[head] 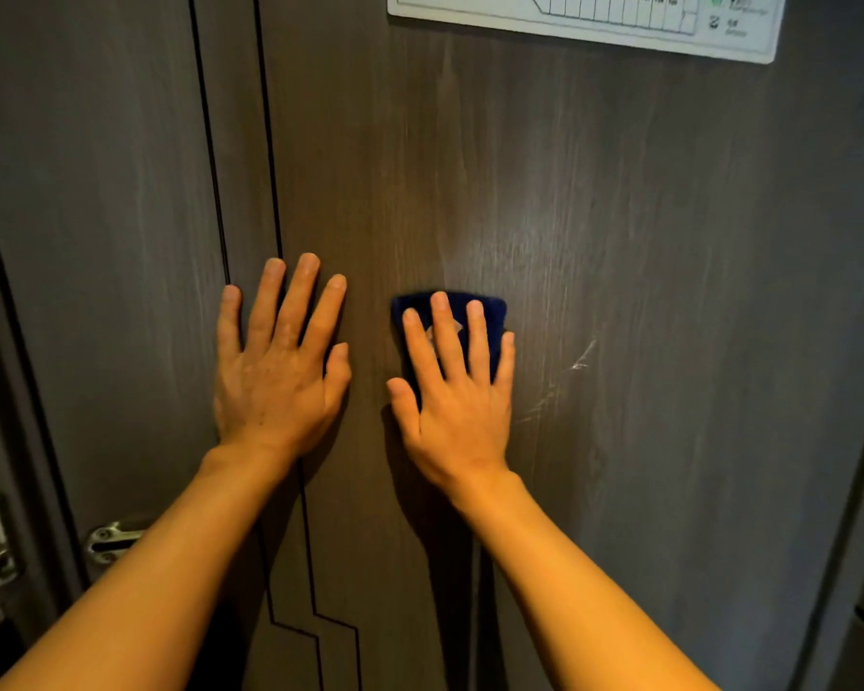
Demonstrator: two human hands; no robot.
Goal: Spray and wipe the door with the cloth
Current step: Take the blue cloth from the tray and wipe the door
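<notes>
Dark wood-grain door [619,241], blue cloth [492,316] flat against it, white sign [470,15] above

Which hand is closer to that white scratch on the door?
Right. The right hand, pressing the cloth flat, sits just left of the scratch; the left hand lies flat on the door farther left.

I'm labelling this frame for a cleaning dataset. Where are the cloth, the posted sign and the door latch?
cloth [490,311]: head view, upper right corner, above the fingers.
sign [470,12]: head view, lower left white area.
door latch [113,538]: head view, middle of the metal plate.
</notes>
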